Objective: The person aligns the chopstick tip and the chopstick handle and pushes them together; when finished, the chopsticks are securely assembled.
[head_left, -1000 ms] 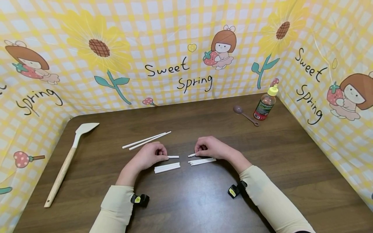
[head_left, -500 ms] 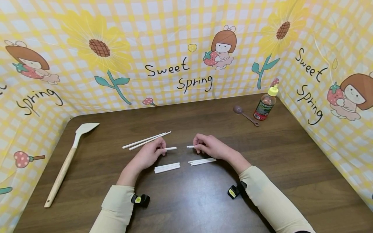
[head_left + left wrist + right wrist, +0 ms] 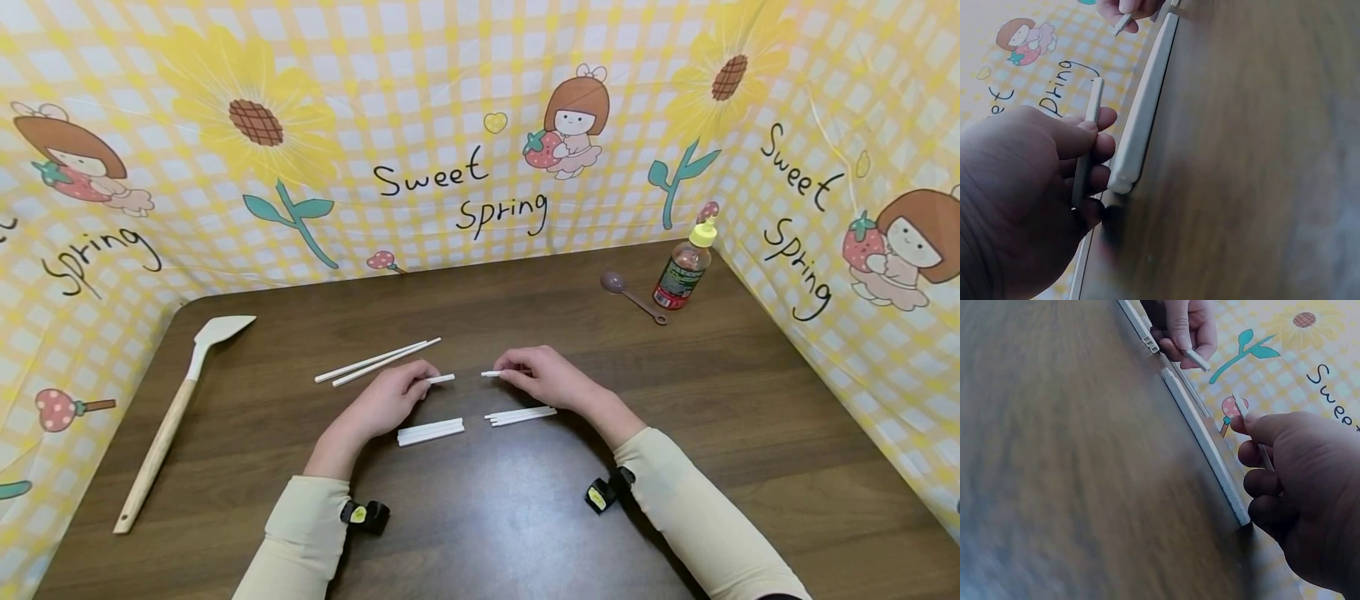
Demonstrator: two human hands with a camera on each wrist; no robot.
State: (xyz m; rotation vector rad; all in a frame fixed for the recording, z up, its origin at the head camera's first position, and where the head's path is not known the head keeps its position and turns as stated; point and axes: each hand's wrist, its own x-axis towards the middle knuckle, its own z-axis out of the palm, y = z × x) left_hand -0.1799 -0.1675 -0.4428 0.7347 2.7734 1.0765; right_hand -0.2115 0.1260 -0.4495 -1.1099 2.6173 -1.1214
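My left hand pinches a short white stick between thumb and fingers. Its plain end points right, as the left wrist view also shows. Facing it, my right hand pinches another short white stick, whose narrower tip points left. A small gap separates the two ends, and both sticks are held above the table. Just in front of the left hand lies a row of short white sticks, side by side. A similar group of white sticks with narrow tips lies in front of the right hand.
Two long, thin white sticks lie behind my left hand. A white spatula with a wooden handle is at the far left. At the back right are a brownish spoon and a yellow-capped bottle. Patterned cloth surrounds the table.
Both hands have risen away from the stick groups, each still pinching its stick. Over the last half second they moved only slightly. The sticks on the table stayed put.
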